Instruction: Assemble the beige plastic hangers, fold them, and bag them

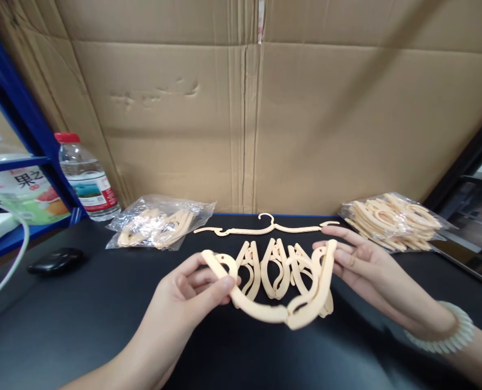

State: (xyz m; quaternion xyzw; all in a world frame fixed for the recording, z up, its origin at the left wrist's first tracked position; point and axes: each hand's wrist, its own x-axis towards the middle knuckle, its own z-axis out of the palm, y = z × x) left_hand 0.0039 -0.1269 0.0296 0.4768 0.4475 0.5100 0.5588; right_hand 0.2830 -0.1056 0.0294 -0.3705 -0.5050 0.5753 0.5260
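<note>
Between my two hands is a cream folding clothes hanger (261, 310), partly unfolded into a wide curve with its joint at the bottom. My left hand (200, 295) pinches the hanger's left arm end between thumb and fingers. At the other arm's upper end, my right hand (366, 265) grips with thumb and fingertips. Behind the held hanger lie several folded hangers (275, 271) in a row on the black table (114, 325). Farther back, an unfolded hanger (249, 231) lies flat with its hook toward the cardboard.
Clear plastic bags of hangers lie at back left (159, 222) and back right (391, 222). A water bottle (88, 181) with a red cap and a black mouse (57, 261) are on the left, near a blue rack (13, 81). A cardboard wall (175, 124) closes off the back.
</note>
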